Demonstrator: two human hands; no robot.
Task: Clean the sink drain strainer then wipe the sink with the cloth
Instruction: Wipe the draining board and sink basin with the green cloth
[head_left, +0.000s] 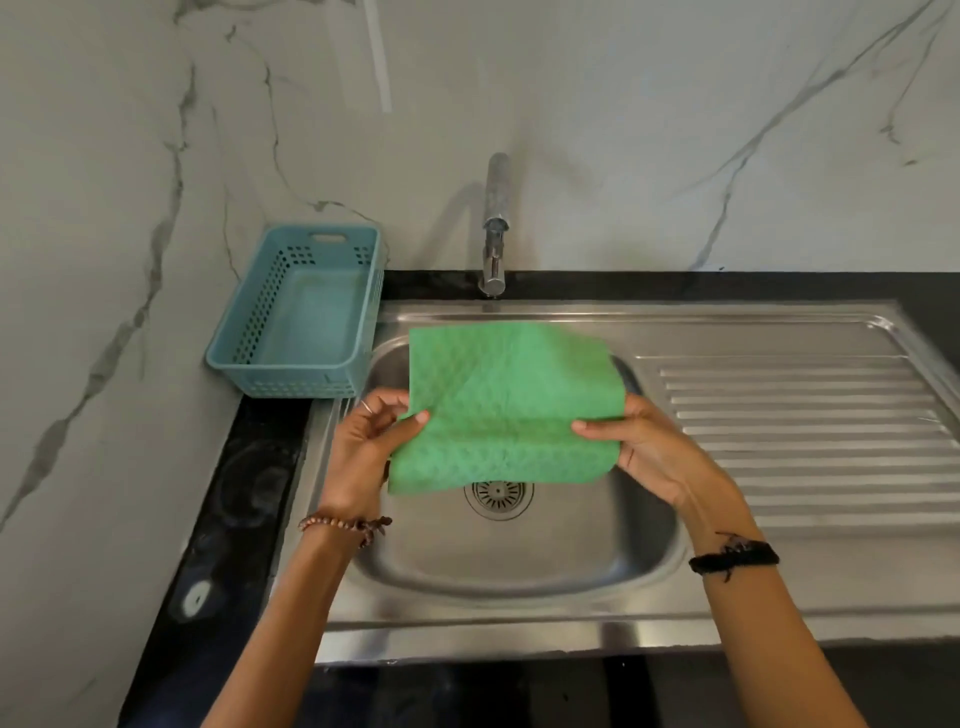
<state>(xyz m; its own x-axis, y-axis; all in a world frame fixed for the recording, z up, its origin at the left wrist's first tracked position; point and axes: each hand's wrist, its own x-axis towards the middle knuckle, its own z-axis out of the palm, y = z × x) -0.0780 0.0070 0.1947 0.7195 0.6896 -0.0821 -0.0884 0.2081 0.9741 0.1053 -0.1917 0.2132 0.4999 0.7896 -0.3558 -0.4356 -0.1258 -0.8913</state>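
1. Wall (623, 130) of white marble with grey veins, filling 9 through 3 o'clock.
2. Sink (519, 613) of steel, set in a black counter (239, 493); bowl at centre, ribbed drainboard (800, 431) at 3 o'clock.
3. Cloth (504, 405), green and waffle-textured, spread flat above the bowl, just past centre toward 12 o'clock, clear of the steel, near edge drooping.
4. Basket (301, 312), blue plastic with perforated sides, at 10 o'clock on the counter, touching the sink's rim.
5. Left hand (363, 441) at 9 o'clock of the cloth, pinching its left edge between thumb and fingers; ring on one finger, beaded bracelet at the wrist.
6. Right hand (649, 447) at 3 o'clock of the cloth, gripping its right edge likewise; dark band at the wrist.
7. Tap (496, 228), chrome, upright at 12 o'clock behind the bowl.
8. Strainer (498, 501), round and slotted, seated in the drain at the bowl's centre, its far part hidden under the cloth's near edge.
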